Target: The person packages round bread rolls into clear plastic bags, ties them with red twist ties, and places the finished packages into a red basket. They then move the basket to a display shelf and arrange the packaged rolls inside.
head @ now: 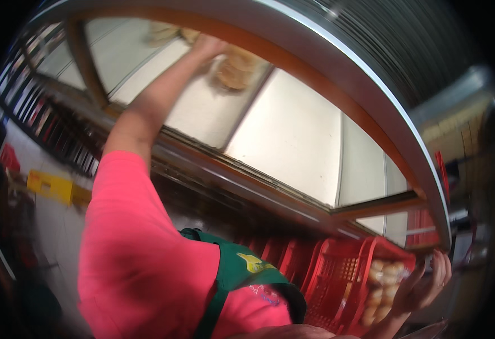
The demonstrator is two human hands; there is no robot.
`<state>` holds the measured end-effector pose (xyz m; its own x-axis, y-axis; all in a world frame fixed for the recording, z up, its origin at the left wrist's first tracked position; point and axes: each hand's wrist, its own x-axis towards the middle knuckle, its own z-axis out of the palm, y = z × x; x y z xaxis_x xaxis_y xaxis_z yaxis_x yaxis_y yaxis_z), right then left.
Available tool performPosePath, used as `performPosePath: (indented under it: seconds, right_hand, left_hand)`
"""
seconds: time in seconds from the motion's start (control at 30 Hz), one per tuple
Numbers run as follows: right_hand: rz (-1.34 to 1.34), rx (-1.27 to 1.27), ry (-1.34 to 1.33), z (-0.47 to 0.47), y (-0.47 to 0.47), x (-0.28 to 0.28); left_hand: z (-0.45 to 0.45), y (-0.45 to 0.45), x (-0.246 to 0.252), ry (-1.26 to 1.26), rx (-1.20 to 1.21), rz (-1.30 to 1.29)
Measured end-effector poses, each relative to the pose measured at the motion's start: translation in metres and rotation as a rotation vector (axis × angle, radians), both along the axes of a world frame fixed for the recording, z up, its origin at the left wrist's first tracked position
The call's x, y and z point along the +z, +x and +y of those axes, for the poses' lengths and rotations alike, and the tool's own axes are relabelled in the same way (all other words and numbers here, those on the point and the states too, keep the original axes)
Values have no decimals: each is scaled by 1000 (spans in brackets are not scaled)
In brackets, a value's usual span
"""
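Observation:
My left hand [209, 45] reaches deep into a wooden-framed display case [289, 131]. It is at the far side, among bread. A golden-brown stack of bread [235, 70] lies just right of it, and more bread [162, 33] sits to its left. Blur and the case's frame hide the fingertips, so I cannot tell whether they grip anything. Low on the right, my right hand [425, 282] is raised by the corner of the case with its fingers apart and nothing visible in it. Beside it, bread rolls [383, 292] fill a red plastic crate [368, 254].
More red crates [292, 258] stand in a row below the case's near edge. A metal rack [48, 114] is at the left, and a yellow crate [50, 186] rests on the pale floor [56, 229]. Corrugated metal sheeting [400, 42] rises beyond the case.

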<state>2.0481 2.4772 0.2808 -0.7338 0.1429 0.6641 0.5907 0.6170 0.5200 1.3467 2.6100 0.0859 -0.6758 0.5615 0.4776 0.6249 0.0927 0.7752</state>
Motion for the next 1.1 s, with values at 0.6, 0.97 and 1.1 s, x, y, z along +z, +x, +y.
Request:
performPosePath:
  seconds: [0.6, 0.97, 1.1]
  right_hand:
    - [542, -1054, -736, 0, 336, -126]
    - [799, -1380, -778, 72, 489, -164]
    - [772, -1432, -825, 114, 400, -156]
  left_hand:
    - [32, -110, 13, -55, -110, -88]
    - [-200, 97, 62, 275, 437, 783]
    - [-222, 235, 89, 421, 290, 1084]
